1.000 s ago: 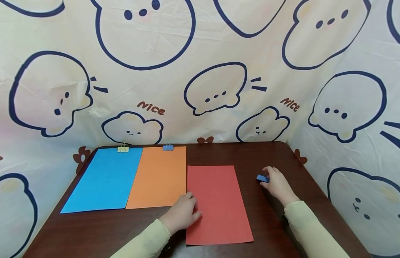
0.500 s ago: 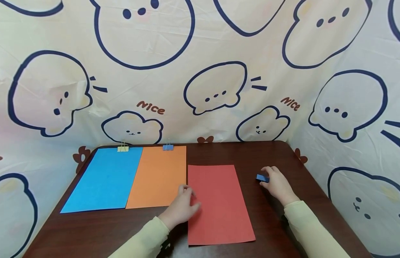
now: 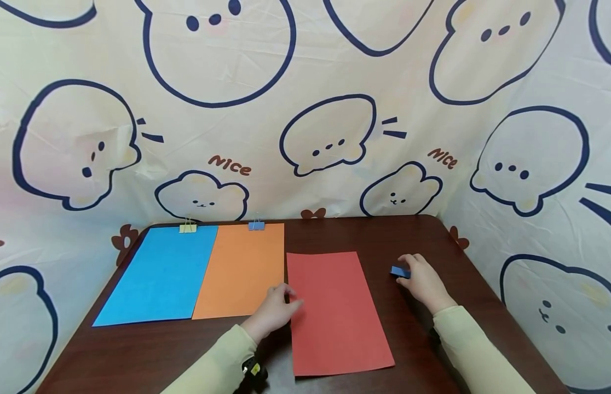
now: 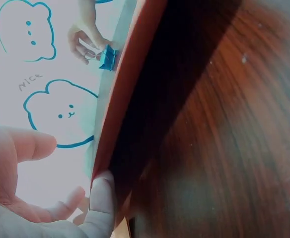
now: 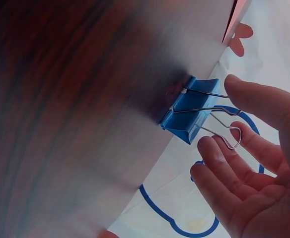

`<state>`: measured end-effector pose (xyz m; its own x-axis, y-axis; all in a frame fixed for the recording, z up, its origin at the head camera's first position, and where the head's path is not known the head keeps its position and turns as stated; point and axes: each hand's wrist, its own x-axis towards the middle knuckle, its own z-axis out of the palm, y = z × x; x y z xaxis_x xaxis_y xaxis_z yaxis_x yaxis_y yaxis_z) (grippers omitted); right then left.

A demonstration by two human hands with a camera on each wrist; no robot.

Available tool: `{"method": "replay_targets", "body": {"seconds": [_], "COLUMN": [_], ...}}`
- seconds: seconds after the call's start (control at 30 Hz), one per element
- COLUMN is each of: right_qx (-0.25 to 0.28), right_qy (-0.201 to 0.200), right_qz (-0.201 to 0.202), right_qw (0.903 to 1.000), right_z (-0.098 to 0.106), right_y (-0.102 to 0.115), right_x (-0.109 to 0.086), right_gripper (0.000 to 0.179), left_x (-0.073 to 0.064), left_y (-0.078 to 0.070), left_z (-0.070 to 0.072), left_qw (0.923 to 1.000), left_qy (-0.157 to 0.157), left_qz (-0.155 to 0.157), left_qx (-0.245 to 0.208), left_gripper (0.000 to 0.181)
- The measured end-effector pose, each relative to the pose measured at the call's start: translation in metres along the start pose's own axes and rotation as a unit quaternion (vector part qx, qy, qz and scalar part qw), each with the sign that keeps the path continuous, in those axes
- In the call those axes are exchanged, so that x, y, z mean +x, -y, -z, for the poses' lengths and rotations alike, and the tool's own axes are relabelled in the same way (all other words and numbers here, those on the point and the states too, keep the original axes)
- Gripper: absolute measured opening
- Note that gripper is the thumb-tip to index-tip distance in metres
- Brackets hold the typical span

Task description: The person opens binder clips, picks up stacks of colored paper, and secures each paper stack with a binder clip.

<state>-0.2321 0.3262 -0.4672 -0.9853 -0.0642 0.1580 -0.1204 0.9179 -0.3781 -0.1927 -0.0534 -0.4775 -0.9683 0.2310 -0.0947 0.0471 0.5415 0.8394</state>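
Observation:
A red sheet (image 3: 338,312) lies on the dark brown table near the middle, slightly askew. My left hand (image 3: 275,313) is at its left edge in the head view. In the left wrist view the thumb (image 4: 103,191) touches that edge, while the other fingers are bent and stand apart from it. Dark shadow shows under the sheet's side there. Right of the sheet, my right hand (image 3: 424,280) holds a blue binder clip (image 5: 190,110) by its wire handles, thumb on one side and fingers on the other. The clip's jaws look closed, with no paper in them.
Left of the red sheet lie a blue sheet (image 3: 155,273) and an orange sheet (image 3: 243,268) side by side. A yellow binder clip (image 3: 188,227) and another blue binder clip (image 3: 257,225) sit on their top edges. A cartoon-print cloth (image 3: 266,191) hangs around the table (image 3: 330,232).
The red sheet's near end has shifted right and it has turned a little. My left hand has moved slightly up and left along its edge. The right hand stays almost still with the clip.

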Motion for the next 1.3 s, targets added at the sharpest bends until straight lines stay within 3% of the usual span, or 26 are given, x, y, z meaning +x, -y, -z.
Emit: {"method": "replay_targets", "body": {"seconds": [0.23,0.47,0.73,1.07,1.3], "right_qx": [-0.002,-0.005,-0.005,-0.007,-0.006], "right_qy": [0.005,0.009,0.006,0.0,0.002], "right_qz": [-0.008,-0.013,-0.008,-0.002,-0.003], "right_qw": [1.0,0.9999,0.9999,1.0,1.0], "right_z": [0.0,-0.002,-0.002,-0.002,-0.002], "right_y": [0.003,0.002,0.002,0.002,0.002], "right_x": [0.001,0.001,0.001,0.0,0.0], "right_gripper": [0.048,0.05,0.05,0.049,0.049], "left_x": [0.003,0.007,0.011,0.016,0.02], "left_y": [0.002,0.003,0.005,0.004,0.003], "left_z": [0.001,-0.001,-0.001,0.0,0.003], "left_qw": [0.9992,0.9948,0.9926,0.9844,0.982], "left_qy": [0.002,0.008,0.001,-0.003,0.001], "left_qz": [0.008,0.046,0.047,0.075,0.095], "left_qx": [-0.039,-0.09,-0.112,-0.159,-0.163], "left_gripper": [0.023,0.02,0.012,0.021,0.024]}}
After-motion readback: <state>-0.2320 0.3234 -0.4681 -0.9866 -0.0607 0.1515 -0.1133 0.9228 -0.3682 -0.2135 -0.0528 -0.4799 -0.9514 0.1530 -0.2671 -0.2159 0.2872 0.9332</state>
